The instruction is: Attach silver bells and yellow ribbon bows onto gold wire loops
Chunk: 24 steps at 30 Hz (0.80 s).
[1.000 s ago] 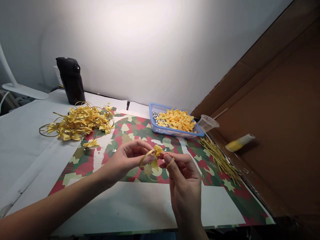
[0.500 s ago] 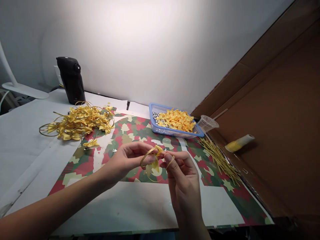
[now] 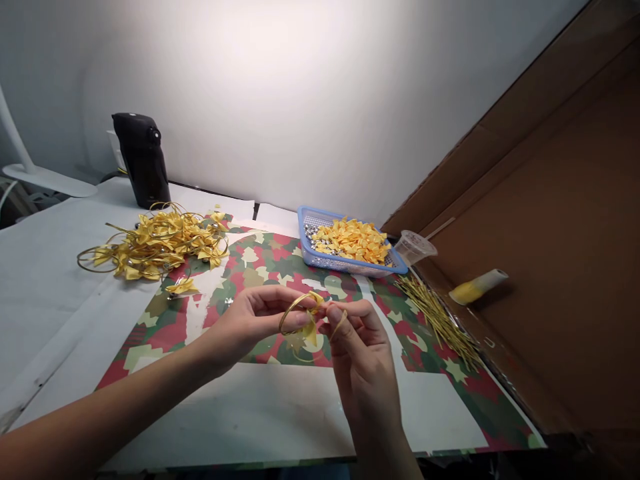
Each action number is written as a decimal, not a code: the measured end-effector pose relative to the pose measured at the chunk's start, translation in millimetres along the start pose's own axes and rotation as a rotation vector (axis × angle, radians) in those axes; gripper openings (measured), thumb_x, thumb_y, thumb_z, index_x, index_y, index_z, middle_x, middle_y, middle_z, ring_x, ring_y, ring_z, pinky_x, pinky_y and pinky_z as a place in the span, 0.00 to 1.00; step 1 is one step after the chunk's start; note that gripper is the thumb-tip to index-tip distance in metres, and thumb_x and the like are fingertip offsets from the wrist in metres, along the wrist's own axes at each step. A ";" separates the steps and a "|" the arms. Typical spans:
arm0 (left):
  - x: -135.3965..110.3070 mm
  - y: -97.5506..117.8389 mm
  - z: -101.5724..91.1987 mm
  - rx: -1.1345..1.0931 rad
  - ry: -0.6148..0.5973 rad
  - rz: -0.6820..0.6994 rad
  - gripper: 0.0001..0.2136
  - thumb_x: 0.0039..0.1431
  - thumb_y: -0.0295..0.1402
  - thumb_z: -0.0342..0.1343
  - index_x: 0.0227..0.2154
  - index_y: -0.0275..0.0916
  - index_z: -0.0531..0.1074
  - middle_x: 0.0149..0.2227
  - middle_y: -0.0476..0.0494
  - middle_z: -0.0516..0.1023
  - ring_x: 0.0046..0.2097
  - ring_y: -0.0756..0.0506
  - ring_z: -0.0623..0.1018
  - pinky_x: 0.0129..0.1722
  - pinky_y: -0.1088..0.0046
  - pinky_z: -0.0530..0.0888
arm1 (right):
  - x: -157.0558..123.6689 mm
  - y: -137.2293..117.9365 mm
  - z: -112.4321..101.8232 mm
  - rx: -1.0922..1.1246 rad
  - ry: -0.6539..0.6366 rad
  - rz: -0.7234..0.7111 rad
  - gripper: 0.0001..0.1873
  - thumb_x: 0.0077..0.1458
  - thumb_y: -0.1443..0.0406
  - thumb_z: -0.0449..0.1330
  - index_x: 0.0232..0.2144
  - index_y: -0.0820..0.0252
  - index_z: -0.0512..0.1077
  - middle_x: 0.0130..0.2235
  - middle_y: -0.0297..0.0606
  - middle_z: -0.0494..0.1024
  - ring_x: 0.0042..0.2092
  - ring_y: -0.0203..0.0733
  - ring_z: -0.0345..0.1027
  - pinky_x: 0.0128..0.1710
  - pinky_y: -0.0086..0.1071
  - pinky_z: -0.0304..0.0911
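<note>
Fingers of the left hand and right hand clamp a gold wire loop with yellow satin bow above red-green camouflage paper on a white tabletop; a blue plastic basket and a heap of gold-wired yellow bows lie beyond, before a pale wall.

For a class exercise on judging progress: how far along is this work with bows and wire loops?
Done, it seems: a heap of gold wire loops with yellow ribbon bows attached lies at the far left. In hand: the left hand holds one loop, and the right hand pinches its yellow bow. Left: many loose bows in a blue plastic basket and a bunch of straight gold wires.
</note>
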<state>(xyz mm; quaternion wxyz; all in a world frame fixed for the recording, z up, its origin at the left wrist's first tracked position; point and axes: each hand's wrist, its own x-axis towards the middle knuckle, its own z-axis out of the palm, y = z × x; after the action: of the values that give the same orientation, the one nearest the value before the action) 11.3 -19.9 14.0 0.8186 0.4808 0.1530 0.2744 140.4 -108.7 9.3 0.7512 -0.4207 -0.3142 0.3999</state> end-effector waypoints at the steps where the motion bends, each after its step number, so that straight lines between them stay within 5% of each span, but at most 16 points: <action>1: 0.2 0.3 0.3 -0.003 0.003 -0.004 0.06 0.48 0.31 0.67 0.31 0.43 0.80 0.32 0.52 0.83 0.35 0.53 0.79 0.36 0.84 0.74 | 0.2 0.3 0.4 0.016 -0.002 0.015 0.05 0.48 0.62 0.69 0.26 0.55 0.77 0.25 0.29 0.76 0.29 0.30 0.68 0.32 0.22 0.66; 24: 0.7 -0.4 1.6 -0.045 0.046 -0.037 0.06 0.45 0.31 0.68 0.29 0.41 0.80 0.30 0.49 0.82 0.33 0.50 0.78 0.38 0.76 0.73 | 2.1 1.9 12.2 0.140 -0.020 0.135 0.09 0.41 0.60 0.72 0.19 0.56 0.76 0.25 0.30 0.74 0.28 0.30 0.65 0.31 0.23 0.65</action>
<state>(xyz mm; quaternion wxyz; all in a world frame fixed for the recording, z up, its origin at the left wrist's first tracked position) 12.8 -20.8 14.5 0.8303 0.4531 0.1743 0.2737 130.9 -101.6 13.4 0.7469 -0.3834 -0.2640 0.4748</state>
